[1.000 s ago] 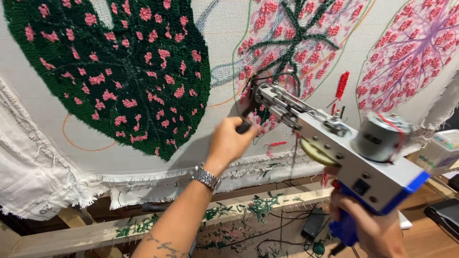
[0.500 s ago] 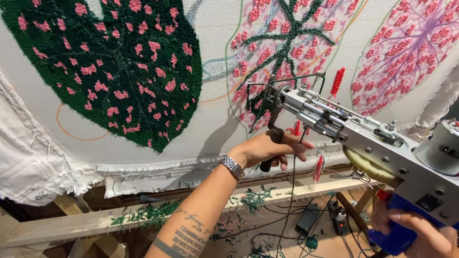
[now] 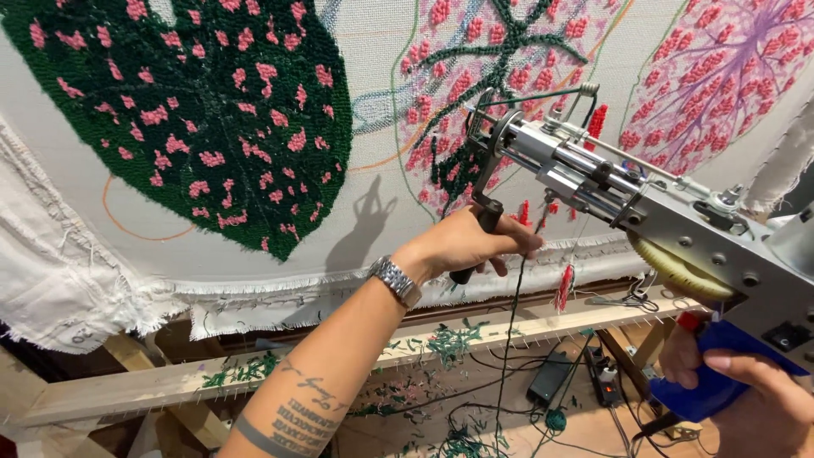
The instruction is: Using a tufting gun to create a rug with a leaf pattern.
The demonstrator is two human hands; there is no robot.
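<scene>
The tufting gun (image 3: 627, 199) lies on a slant, its long axis running from the blue pistol grip (image 3: 721, 377) at lower right up to the needle end at upper left, which points at the stretched backing cloth (image 3: 373, 212) and sits just at the pink and green tufted leaf (image 3: 500, 76). Its body is bare brushed metal with screws and rods, a yellow-toothed gear (image 3: 678, 267) underneath, and a black front handle (image 3: 479, 246) hanging down.

The left hand (image 3: 475, 242) is closed in a fist around that black front handle; a steel link watch (image 3: 396, 280) circles the wrist and the forearm bears tattoos. The right hand (image 3: 755, 399) is wrapped around the blue grip at the lower right corner, partly cut off by the frame edge.

The cloth is pale woven fabric with frayed edges. A large dark green leaf (image 3: 195, 110) of dense pile dotted pink fills the upper left. A wooden frame bar (image 3: 170, 382) below carries yarn scraps.
</scene>
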